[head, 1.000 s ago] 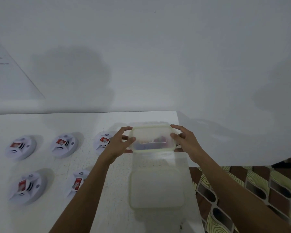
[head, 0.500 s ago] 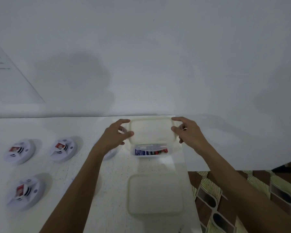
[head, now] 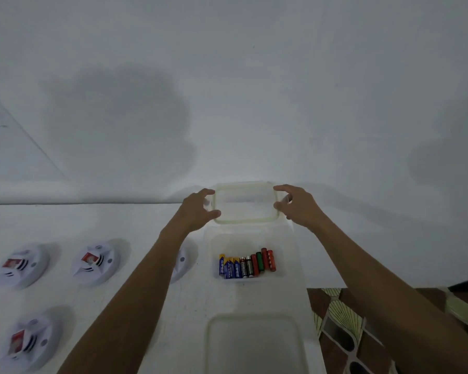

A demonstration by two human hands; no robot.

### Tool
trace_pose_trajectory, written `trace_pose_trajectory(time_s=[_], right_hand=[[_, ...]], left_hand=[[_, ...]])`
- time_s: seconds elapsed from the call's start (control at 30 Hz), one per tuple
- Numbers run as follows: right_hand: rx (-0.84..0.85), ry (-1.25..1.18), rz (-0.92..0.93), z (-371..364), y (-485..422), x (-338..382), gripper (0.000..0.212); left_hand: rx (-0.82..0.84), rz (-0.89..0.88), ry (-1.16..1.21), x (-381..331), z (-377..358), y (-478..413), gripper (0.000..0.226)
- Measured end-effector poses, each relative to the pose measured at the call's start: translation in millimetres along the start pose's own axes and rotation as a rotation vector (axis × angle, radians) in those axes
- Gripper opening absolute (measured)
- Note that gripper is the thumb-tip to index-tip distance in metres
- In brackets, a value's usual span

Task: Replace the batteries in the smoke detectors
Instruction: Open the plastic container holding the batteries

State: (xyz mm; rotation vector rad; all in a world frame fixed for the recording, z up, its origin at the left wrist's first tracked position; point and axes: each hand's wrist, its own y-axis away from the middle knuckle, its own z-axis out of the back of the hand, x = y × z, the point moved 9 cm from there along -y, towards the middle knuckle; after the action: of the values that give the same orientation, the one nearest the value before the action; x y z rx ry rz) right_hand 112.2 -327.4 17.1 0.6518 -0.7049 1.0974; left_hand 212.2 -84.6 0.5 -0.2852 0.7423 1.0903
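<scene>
Lid (head: 246,203): lifted clear of container (head: 288,247) since earlier; my left hand (head: 197,211) and right hand (head: 299,206) grip its ends, fingers curled round the rim. Batteries (head: 247,265): in container, nearer me, apart from both hands.

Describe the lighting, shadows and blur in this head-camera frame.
Head view: dim, even light; a broad soft shadow on the wall; smoke detectors near the left edge look soft and lens-stretched; batteries are crisp; the translucent lid shows no glare.
</scene>
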Motion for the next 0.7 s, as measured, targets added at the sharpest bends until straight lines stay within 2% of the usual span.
trace_pose_trajectory(time_s=[0.33, 0.7], right_hand=[[0.104, 0.281, -0.079, -44.1, -19.1, -53.6, 0.052], [0.033, 0.219, -0.083, -38.8, -8.2, -58.2, 0.049]], left_hand=[[0.104, 0.09, -0.244, 43.7, -48.1, -23.3, 0.066], [0.115, 0.051, -0.374, 40.3, -50.3, -15.5, 0.067]])
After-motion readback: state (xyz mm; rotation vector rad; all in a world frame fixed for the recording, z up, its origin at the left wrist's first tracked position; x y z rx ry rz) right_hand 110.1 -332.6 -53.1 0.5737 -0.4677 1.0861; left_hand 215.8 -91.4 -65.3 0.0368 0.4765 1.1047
